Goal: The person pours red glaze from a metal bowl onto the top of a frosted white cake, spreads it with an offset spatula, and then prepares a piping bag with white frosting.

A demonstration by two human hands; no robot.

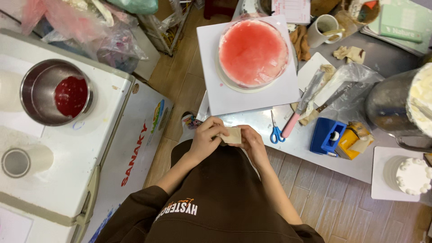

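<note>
Both of my hands meet just above my lap at the near edge of the metal table (252, 123). My left hand (206, 137) and my right hand (253, 143) together pinch a small beige square piece (232, 135), which looks like paper or card. Farther away on the table a round cake with a glossy red top (253, 52) rests on a white square board (211, 54). Blue-handled scissors (275, 130) lie just right of my hands.
A steel bowl holding red sauce (56, 92) sits on a white chest freezer (54, 171) at left. On the right are a pink-handled spatula (302, 105), a blue tape dispenser (327, 136), a big metal bowl of cream (400, 105), a small white cake (411, 175) and a white mug (321, 29).
</note>
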